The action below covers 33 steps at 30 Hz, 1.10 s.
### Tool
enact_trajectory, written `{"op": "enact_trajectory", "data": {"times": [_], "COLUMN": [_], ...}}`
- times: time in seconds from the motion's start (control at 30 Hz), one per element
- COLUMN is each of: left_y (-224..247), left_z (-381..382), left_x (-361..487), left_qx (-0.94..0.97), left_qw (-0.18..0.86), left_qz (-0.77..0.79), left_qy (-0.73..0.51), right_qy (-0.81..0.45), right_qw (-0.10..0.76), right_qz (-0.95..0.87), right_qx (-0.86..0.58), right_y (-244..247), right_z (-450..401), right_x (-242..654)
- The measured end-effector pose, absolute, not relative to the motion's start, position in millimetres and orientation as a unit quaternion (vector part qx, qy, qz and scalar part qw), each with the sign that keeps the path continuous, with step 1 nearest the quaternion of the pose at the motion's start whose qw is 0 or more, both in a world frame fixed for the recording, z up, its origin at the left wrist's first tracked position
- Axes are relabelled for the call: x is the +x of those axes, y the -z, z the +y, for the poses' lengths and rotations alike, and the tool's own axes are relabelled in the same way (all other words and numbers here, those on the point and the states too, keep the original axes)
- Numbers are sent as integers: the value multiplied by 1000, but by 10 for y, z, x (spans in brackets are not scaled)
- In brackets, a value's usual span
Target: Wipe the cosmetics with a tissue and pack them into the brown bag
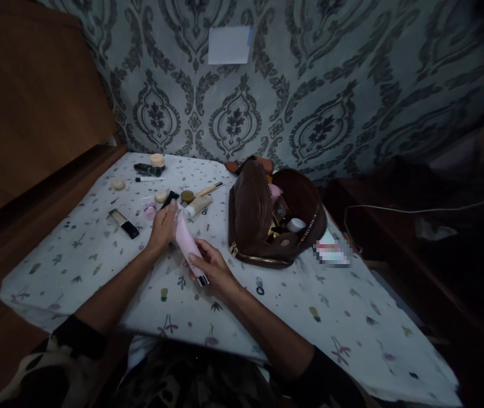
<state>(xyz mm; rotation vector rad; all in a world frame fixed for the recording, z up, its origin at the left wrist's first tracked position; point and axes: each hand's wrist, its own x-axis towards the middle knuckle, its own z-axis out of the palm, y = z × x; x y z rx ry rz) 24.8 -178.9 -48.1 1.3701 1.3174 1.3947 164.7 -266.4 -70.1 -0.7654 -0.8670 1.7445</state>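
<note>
A pink tube (187, 242) with a silver cap slants between my hands above the patterned tablecloth. My right hand (214, 265) has its fingers wrapped round the capped lower end. At the upper end is my left hand (164, 228), its fingertips beside the tube and a dark item (170, 198); its grip is too dim to make out. Just beyond the hands lie a beige tube (198, 206), a round olive-coloured jar (187, 196) and a wooden-handled brush (208, 189). The brown bag (248, 218) stands unzipped to the right, with a white-lidded jar (296, 225) inside.
On the cloth's left part lie a black-capped bottle (123, 223), a small pink tube (149, 208), a dark tube (147, 169) and several jars. A patterned wall backs the table (267, 334). Wooden furniture (33, 85) stands left. A cable (395, 209) runs at the right.
</note>
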Motion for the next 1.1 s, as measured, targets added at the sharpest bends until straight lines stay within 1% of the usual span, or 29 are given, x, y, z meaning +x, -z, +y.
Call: {"op": "enact_trajectory", "data": {"times": [0.13,0.27,0.37,0.57,0.67,0.87,0.93,1.03,1.1], "left_y": [507,495,496,510,500,484,483,493,508], "left_z": [-1752,-1795,-1869,-1980,-1981,-1955,-1940,-1905,-1895], "left_x": [314,395,451,503,490,499,499,474,465], "left_qx": [393,327,319,367,370,371,370,349,338], "left_qw": [454,550,583,660,662,646,622,566,547], "left_qz": [528,494,474,422,424,397,396,433,463], "left_qy": [-601,-589,-577,-502,-494,-537,-565,-609,-610], "right_qy": [-728,-711,-694,-678,-678,-692,-691,-686,-684], "right_qw": [529,569,592,608,608,599,598,604,610], "right_qz": [-303,-261,-248,-251,-248,-231,-235,-239,-236], "right_qx": [-314,-321,-326,-329,-332,-330,-330,-326,-324], "right_y": [722,736,735,706,698,701,703,704,700], "right_z": [-2635,-2588,-2563,-2562,-2567,-2572,-2571,-2567,-2566], "right_x": [1654,1669,1673,1673,1681,1679,1674,1672,1675]}}
